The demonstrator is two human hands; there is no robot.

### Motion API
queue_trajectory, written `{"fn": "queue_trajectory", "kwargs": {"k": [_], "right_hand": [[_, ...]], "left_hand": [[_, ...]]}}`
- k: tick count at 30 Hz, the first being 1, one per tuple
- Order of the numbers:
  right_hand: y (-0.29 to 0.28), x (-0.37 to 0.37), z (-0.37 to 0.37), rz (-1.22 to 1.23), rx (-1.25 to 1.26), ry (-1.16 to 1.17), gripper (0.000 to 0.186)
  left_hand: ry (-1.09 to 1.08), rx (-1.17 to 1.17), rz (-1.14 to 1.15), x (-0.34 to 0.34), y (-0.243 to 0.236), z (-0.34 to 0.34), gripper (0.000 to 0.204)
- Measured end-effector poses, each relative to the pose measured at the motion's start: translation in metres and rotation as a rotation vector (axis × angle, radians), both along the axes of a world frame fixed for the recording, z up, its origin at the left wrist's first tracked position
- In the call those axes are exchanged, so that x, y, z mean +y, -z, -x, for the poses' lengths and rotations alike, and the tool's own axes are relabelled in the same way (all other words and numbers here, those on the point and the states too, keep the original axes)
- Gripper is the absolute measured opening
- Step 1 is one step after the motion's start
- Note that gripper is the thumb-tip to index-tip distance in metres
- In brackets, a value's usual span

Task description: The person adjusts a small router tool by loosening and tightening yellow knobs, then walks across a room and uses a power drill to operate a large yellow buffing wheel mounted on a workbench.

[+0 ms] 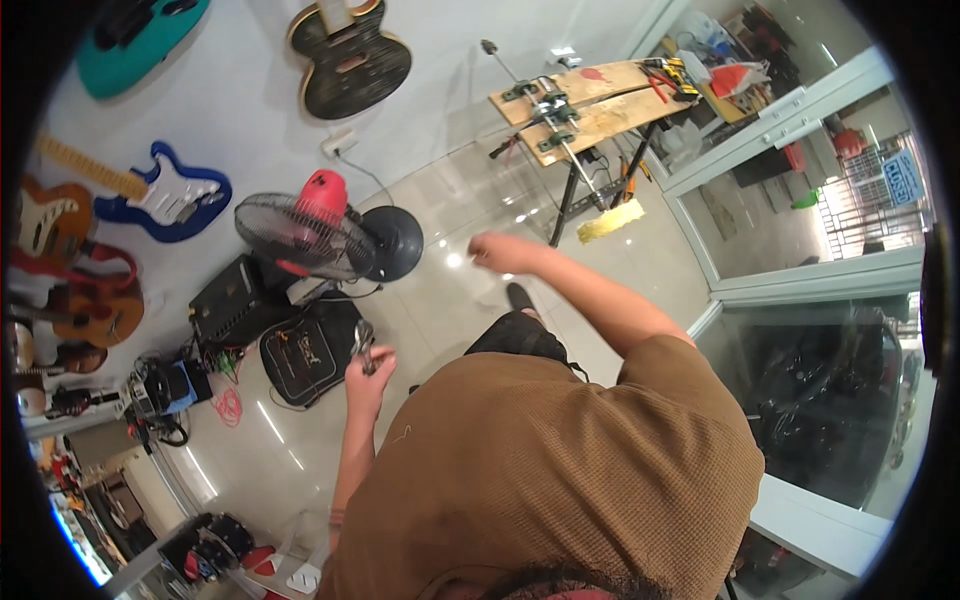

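Steel pliers (pixel 363 343), gripped in the left hand (pixel 368 368). Fingers wrapped shut round the handles, jaw end poking up out of the top of the fist. Long axis roughly upright in the picture, tilted a little left.

Landmark = pedestal fan (pixel 305 232), red motor housing, black grille, round black base.
- Pliers and left hand: just below-right of the fan, over the glossy tiled floor (pixel 450 300), not touching it.
- Right hand (pixel 497 252): right of the fan's base, arm stretched forward. Looks loosely curled; blurred, so can't tell if anything is pinched in it.
- Black soft case (pixel 303 360): on the floor directly under the fan, just left of the left hand.
- Black amplifier (pixel 232 302): below-left of the fan, beside the case.
- Folding wooden table (pixel 590 105): well off to the upper right of the fan, clamps and red-handled tools on top.
- Blue electric guitar (pixel 170 200): left of the fan, on the wall; a dark one (pixel 350 60) above the fan.

Key relation: the pliers lie down-left from the right hand, well apart from it. Left hand already has them, so it's the nearer by default. Table sits beyond the right hand, same diagonal, so the right arm is nearer to it.
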State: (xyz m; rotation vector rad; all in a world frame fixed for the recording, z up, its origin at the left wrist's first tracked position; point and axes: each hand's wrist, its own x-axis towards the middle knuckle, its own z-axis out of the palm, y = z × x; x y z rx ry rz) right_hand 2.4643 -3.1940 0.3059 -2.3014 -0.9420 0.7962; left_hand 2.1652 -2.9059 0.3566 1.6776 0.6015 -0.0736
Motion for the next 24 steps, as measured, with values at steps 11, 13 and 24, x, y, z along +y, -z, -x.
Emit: {"fn": "queue_trajectory", "kwargs": {"k": [11, 13, 24], "right_hand": [[0.016, -0.204, -0.334, -0.038, -0.636, 0.266, 0.035], [0.041, -0.195, -0.363, -0.072, -0.627, 0.167, 0.037], [0.082, -0.199, -0.407, -0.581, -0.458, 0.177, 0.021]], "left_hand": [[0.162, -0.241, -0.277, -0.225, 0.074, -0.428, 0.031], [0.116, -0.22, -0.337, -0.248, 0.109, -0.49, 0.032], [0.03, -0.174, -0.525, -0.308, 0.163, -0.591, 0.036]]}}
